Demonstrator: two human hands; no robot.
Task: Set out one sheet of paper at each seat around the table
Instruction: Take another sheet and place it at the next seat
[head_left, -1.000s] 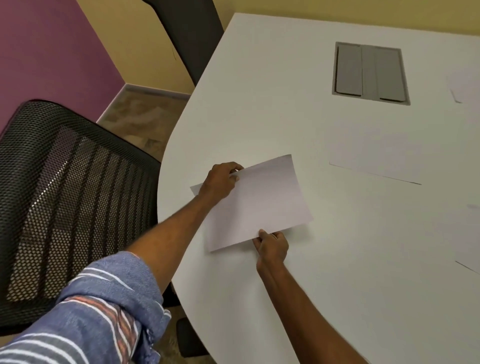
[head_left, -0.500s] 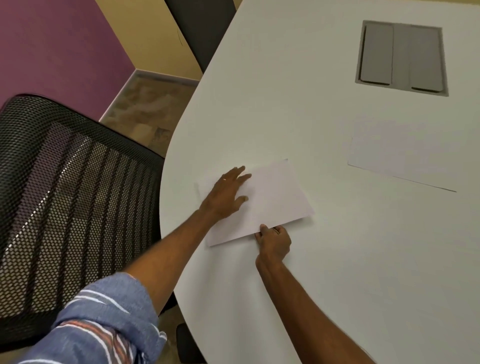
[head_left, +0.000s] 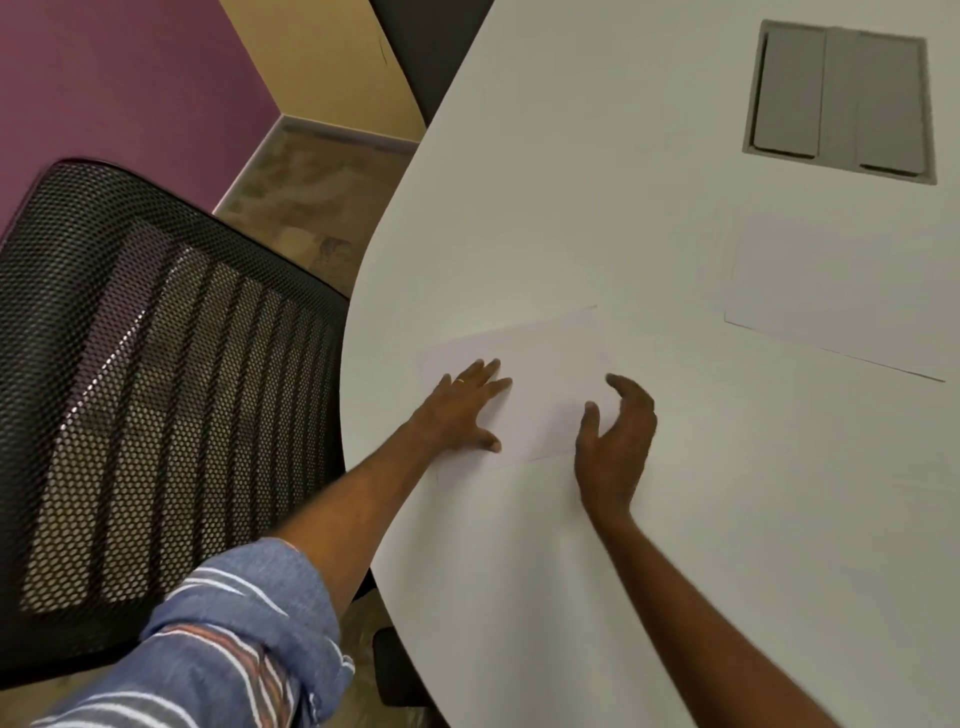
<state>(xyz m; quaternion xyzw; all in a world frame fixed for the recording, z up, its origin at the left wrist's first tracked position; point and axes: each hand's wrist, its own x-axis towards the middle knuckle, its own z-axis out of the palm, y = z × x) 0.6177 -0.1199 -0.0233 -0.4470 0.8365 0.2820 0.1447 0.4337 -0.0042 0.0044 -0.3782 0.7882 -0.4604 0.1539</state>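
Note:
A white sheet of paper lies flat on the white table, near its curved left edge and in front of a black mesh chair. My left hand rests flat on the sheet's left part with fingers spread. My right hand hovers at the sheet's lower right corner, fingers loosely curled, holding nothing. A second white sheet lies flat further right on the table.
A grey cable hatch is set into the tabletop at the far right. Another dark chair back stands at the table's far edge. Purple and yellow walls meet at a corner behind the mesh chair, with brown floor below.
The sheet, curled up a second ago, now lies flat. My left hand went from gripping its edge to pressing flat on it. My right hand has let go of the lower edge and lifted.

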